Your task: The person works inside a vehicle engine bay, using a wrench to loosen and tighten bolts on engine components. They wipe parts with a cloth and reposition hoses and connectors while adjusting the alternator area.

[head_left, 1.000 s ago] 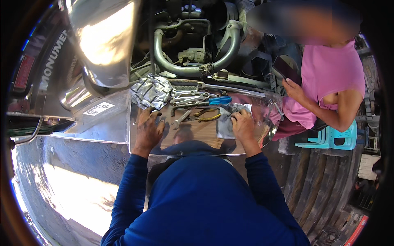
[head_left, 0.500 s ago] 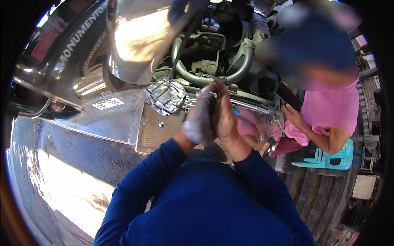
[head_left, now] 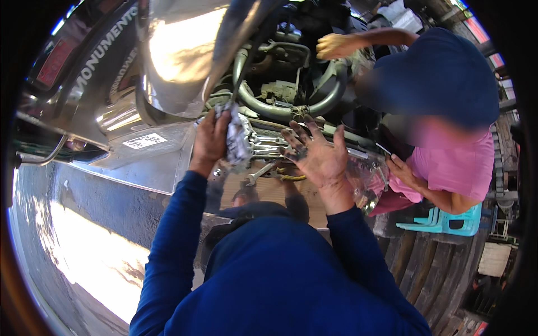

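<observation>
My left hand [head_left: 210, 140] is shut on a grey-white crumpled rag [head_left: 238, 140], held up just below the engine pipes. My right hand [head_left: 316, 157] is raised palm up with greasy fingers spread apart, holding nothing. Below both hands lies a flat board [head_left: 280, 193] with wrenches [head_left: 263, 148] and a spanner [head_left: 258, 173] on it. Behind them are curved metal exhaust pipes [head_left: 280, 106] of an engine. Both my forearms are in dark blue sleeves.
A person in a pink shirt [head_left: 454, 162] crouches at the right on a teal stool [head_left: 448, 221], one hand [head_left: 333, 46] reaching into the engine. A shiny chrome panel [head_left: 185, 50] rises at the upper left. Polished metal sheet [head_left: 101, 246] fills the lower left.
My hands were pressed together in front of me; they have now parted, the left taking the rag aside and the right opening with fingers spread. The other person's arm has reached into the engine.
</observation>
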Available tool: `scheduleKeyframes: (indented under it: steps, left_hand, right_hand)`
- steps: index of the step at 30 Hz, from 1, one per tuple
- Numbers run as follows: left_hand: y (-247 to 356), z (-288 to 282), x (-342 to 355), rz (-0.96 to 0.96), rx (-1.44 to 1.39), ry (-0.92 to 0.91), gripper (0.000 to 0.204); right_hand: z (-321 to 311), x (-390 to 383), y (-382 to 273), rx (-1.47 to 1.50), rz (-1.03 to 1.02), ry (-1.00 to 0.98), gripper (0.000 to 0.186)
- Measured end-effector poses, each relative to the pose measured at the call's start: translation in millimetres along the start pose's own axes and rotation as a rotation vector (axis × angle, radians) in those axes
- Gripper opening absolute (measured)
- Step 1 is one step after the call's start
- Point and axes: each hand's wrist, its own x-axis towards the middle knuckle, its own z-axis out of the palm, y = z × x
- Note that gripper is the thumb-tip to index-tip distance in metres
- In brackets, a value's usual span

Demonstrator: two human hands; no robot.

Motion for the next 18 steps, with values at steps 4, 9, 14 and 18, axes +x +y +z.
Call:
scheduleKeyframes:
  steps: [4, 9, 14, 18]
  left_hand:
    - [-21.7, -5.7, -33.4, -0.056, -0.010, -0.211, 0.055]
    - [-27.5, 35.8, -80.2, 0.070, 0.233, -0.426, 0.044]
    - [-21.1, 59.9, -92.3, 0.105, 0.411, -0.547, 0.042]
    - [-13.9, 68.6, -85.0, 0.151, 0.359, -0.682, 0.044]
  right_hand:
    - [-72.3, -5.2, -24.4, -0.923, 0.022, 0.570, 0.041]
    - [-117.2, -22.7, -27.0, -1.409, -0.219, 0.563, 0.026]
    - [-108.5, 3.0, -27.6, -2.255, -0.464, 0.354, 0.021]
    - [-89.3, 46.7, -24.5, -2.457, 0.017, 0.319, 0.022]
